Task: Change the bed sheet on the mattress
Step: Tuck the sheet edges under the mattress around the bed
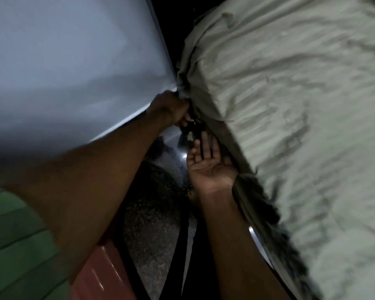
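Two bare hands work at the mattress corner. Pale green bed sheet (290,105) covers the mattress, wrinkled, filling the right of the view. Left hand (171,109) clenched on bunched sheet fabric at the corner, beside a grey-white wall panel (63,61). Right hand (208,167) palm up, fingers straight, slid under the mattress edge. Speckled floor (152,213) below; view blurred

I see a pale green, wrinkled bed sheet (290,126) covering the mattress, bunched at its corner.
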Tool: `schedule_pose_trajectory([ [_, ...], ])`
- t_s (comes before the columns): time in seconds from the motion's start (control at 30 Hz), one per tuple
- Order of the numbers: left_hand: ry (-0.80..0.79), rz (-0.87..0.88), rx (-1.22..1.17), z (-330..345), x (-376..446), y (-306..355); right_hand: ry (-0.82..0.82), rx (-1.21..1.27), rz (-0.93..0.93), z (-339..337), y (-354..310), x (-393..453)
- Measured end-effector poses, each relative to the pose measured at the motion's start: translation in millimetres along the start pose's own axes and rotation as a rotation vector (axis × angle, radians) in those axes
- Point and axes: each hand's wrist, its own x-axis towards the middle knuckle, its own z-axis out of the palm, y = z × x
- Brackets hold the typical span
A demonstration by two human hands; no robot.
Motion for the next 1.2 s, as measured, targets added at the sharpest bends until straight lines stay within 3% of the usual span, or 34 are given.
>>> schedule_pose_trajectory([
  [0.07, -0.025, -0.076, -0.147, 12.7, -18.6, 5.4, 0.068, -0.074, -0.011, -9.3, -7.1, -4.9],
  [0.17, -0.079, -0.147, -0.142, 43.7, -52.0, -8.7, 0.186, -0.197, -0.036, -25.6, -14.3, -13.8],
  [0.3, 0.140, 0.025, -0.094, 81.2, -91.8, -5.8, 0.219, -0.511, -0.100, -23.5, -24.8, -47.6],
  [0.4, 0.302, 0.006, -0.155, 91.5, -126.1, 19.0, 0.219, -0.745, -0.171, -21.3, -28.0, -74.3],
  [0.5, 0.364, 0.062, -0.138, 85.7, -151.2, 30.8, 0.260, -0.907, -0.225, -8.2, -37.2, -106.2],
  [0.67, 0.323, 0.191, -0.007, 72.3, -203.9, 62.8, 0.194, -1.262, -0.476, 8.4, -54.1, -150.5],
  [0.83, 0.222, 0.338, 0.264, 101.5, -236.7, 92.0, 0.307, -1.403, -0.692, -13.6, -114.5, -186.2],
  [1.07, -0.046, 0.538, 0.519, 224.1, -308.1, 119.8, 0.530, -1.450, -0.745, -122.2, -229.2, -240.6],
  [1.2, -0.177, 0.628, 0.579, 319.5, -357.0, 115.8, 0.548, -1.536, -0.708, -198.2, -279.6, -264.3],
])
